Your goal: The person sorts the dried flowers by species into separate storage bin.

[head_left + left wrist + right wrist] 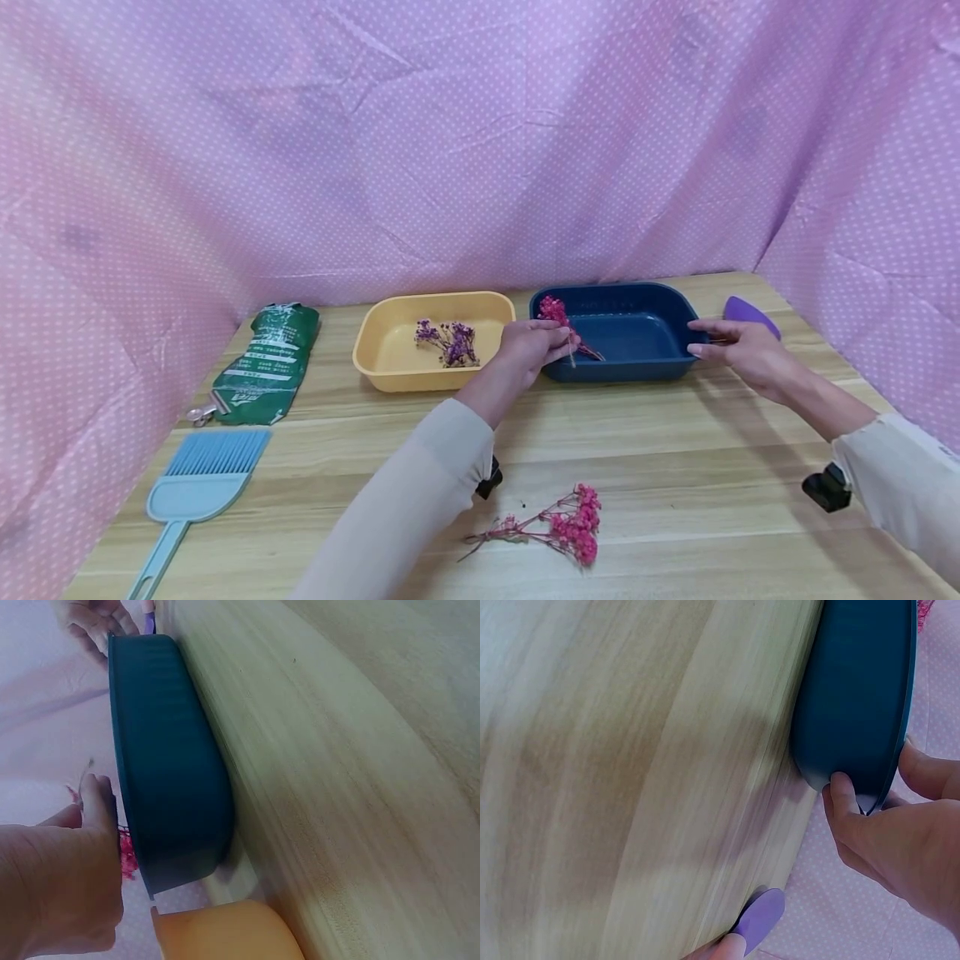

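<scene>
My left hand (pixel 528 345) pinches a sprig of pink dried flowers (pixel 553 310) at the left end of the dark blue basin (pixel 637 372). The blooms lean toward the basin's far left corner, and thin stems (pixel 591 353) show past my fingers over its inside. At the opposite end, my right hand (pixel 889 832) grips the basin's rim, thumb on one side and fingers against the outer wall. To the left, a yellow basin (pixel 405 382) holds purple dried flowers (pixel 453 343). Another pink dried flower sprig (pixel 573 525) lies on the table near me.
A green printed bag (pixel 270 362) with a metal clip (pixel 206 410) lies at the left. In front of it is a light blue brush (pixel 198 496). Behind my right hand sits a purple rounded object (pixel 750 315). Pink dotted cloth (pixel 480 150) hangs around the wooden table (pixel 712 467).
</scene>
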`<state>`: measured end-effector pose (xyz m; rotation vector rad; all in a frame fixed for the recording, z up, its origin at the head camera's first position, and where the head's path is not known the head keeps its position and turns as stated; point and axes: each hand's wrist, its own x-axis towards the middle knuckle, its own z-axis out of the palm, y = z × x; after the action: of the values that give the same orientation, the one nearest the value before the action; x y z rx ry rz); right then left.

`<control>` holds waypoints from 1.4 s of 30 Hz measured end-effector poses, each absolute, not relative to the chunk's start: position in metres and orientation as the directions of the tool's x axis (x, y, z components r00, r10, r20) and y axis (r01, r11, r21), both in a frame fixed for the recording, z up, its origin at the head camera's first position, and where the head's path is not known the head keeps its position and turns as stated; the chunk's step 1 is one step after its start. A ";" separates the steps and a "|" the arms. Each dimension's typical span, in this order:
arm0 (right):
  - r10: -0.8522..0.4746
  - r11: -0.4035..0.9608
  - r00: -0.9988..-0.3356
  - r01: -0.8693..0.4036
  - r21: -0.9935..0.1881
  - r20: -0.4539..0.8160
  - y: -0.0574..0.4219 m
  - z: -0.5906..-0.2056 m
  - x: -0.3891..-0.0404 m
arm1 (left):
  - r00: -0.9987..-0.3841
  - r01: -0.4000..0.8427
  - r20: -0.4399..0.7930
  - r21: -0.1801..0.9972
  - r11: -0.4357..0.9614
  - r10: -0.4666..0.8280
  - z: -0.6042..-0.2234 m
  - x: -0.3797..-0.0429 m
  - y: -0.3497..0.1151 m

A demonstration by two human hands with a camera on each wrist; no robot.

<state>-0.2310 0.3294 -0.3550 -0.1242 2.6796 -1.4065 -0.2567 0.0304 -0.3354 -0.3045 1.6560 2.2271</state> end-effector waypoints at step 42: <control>-0.124 0.559 -0.991 -0.023 -0.829 -0.056 0.330 -0.356 -0.230 | -0.947 -0.318 -0.316 0.948 -0.025 0.063 -0.324 -0.253 0.044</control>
<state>-0.2303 0.3297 -0.3559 -0.1263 2.6773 -1.4212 -0.2528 0.0439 -0.3235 -0.2699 1.9857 2.0577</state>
